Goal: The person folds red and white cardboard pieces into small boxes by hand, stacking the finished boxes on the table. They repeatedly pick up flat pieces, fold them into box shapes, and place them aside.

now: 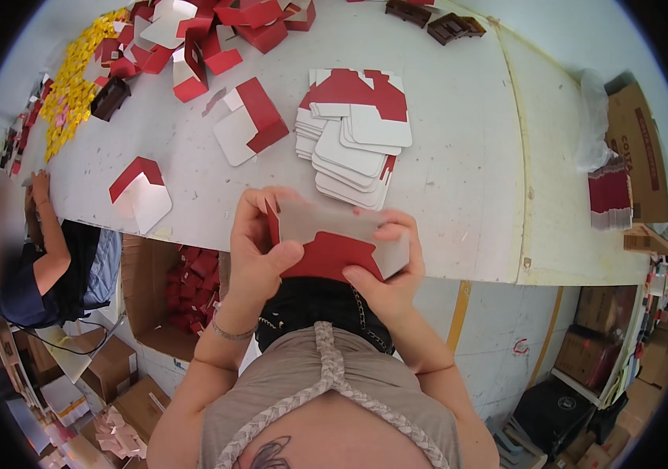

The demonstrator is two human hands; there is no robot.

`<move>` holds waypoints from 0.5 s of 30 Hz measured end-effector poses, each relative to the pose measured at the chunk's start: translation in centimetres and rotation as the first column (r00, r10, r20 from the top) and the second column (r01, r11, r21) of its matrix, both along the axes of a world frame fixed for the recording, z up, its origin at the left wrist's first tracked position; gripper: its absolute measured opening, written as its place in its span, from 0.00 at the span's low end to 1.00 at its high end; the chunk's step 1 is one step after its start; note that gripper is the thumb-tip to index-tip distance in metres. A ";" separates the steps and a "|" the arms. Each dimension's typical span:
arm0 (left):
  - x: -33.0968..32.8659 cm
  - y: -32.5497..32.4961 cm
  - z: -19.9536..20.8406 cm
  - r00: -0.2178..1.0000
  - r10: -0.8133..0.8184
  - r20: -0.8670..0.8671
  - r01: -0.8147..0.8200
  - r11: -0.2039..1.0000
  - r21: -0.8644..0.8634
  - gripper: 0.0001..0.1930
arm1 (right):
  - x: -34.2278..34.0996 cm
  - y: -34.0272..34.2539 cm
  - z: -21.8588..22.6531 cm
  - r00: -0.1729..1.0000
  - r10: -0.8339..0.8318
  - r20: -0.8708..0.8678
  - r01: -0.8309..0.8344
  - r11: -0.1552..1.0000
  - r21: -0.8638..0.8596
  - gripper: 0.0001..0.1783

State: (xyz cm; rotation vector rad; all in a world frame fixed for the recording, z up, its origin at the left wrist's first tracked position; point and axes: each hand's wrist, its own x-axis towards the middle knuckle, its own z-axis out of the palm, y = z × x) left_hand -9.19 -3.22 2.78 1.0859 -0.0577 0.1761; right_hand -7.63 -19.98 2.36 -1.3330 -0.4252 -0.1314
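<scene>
Item held: one flat carton blank, red outside and white-grey inside, partly folded. It sits between both hands, in front of the person's chest and just below the near edge of the worktop. Its long axis runs left to right across the body.

Left hand: closed on the blank's left end, thumb on the red face, fingers curled over the top edge.

Right hand: closed on the right end, fingers wrapped over the grey panel, thumb pressed against the lower red flap. Both hands are equally near; neither is free.

On the worktop, directly beyond the hands: a fanned stack of flat blanks, white sides mostly up. Further left lie a half-opened blank and a folded one. Far left corner: a heap of red made-up cartons and a strip of yellow pieces.

Containers: an open cardboard box under the worktop to the left, holding red cartons.

Another person's arm works at the left edge.
</scene>
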 end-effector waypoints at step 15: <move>-8.3 0.0 -3.2 0.812 -0.295 -0.504 0.499 0.798 0.337 0.06 | -6.3 -3.8 -4.4 0.358 0.428 -0.830 -0.254 0.900 0.354 0.18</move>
